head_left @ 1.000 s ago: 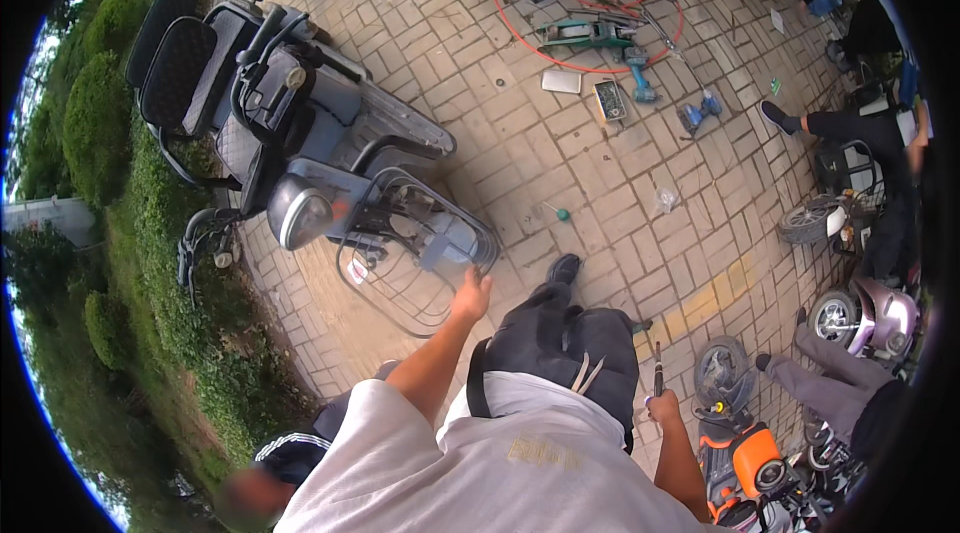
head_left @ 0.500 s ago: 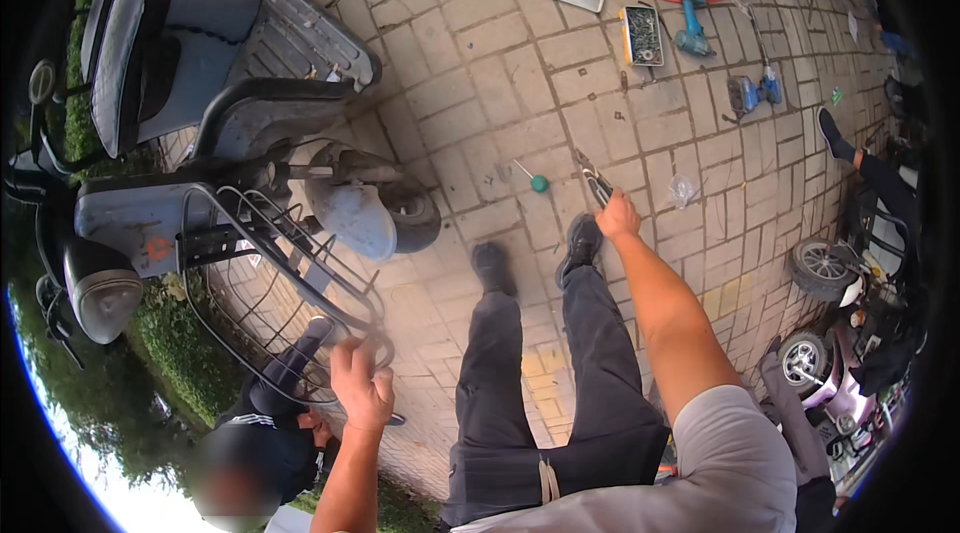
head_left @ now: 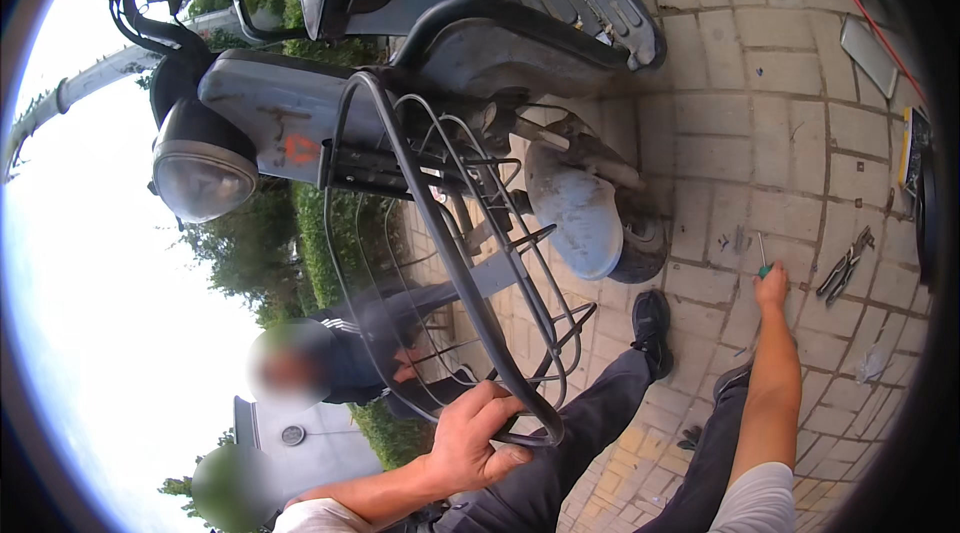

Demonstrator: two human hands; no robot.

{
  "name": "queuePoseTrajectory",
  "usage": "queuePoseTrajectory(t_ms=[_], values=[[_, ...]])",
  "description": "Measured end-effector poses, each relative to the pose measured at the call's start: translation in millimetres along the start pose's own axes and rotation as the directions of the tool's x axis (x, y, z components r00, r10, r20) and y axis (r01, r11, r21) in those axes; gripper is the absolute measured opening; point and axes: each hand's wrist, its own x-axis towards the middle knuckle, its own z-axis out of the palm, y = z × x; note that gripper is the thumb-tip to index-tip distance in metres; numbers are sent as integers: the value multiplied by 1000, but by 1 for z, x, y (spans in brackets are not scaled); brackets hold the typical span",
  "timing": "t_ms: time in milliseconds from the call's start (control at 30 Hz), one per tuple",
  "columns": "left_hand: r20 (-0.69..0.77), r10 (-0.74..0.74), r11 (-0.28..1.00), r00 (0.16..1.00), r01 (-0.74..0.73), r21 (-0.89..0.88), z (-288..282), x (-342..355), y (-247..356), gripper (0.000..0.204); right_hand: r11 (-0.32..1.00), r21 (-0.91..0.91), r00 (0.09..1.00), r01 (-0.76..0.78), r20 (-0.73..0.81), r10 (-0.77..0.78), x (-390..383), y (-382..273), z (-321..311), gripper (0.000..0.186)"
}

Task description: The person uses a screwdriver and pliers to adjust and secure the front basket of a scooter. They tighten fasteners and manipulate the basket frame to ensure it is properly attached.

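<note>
The left hand (head_left: 475,438) is curling its fingers around the lower rim of a black wire basket (head_left: 470,263), holding it firmly; the basket is hanging at the front of a grey scooter (head_left: 400,63), just below the round headlight (head_left: 200,173). The right hand (head_left: 771,285) is reaching down to the paved floor (head_left: 740,133) and closing on the handle of a green-handled screwdriver (head_left: 761,261), whose shaft is pointing away from the person. A pair of pliers (head_left: 845,263) is lying on the paving just beside that hand, to its right. The scooter's front wheel (head_left: 640,248), under a pale mudguard (head_left: 575,208), is standing near the person's black shoe (head_left: 652,328). Behind the basket, another person in dark clothing (head_left: 370,353) is crouching beside a green hedge (head_left: 330,253).
</note>
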Motion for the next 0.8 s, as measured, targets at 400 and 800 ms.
queuePoseTrajectory(t_ms=[400,800], values=[[-135,-20,1000,991,23,21,3,0,-3,40,591,792,988,151,-102,-116,-281,-161,-250,35],[67,-328,-395,942,-72,-916,-124,96,-119,24,674,203,697,711,-71,-714,-451,-490,-251,54]])
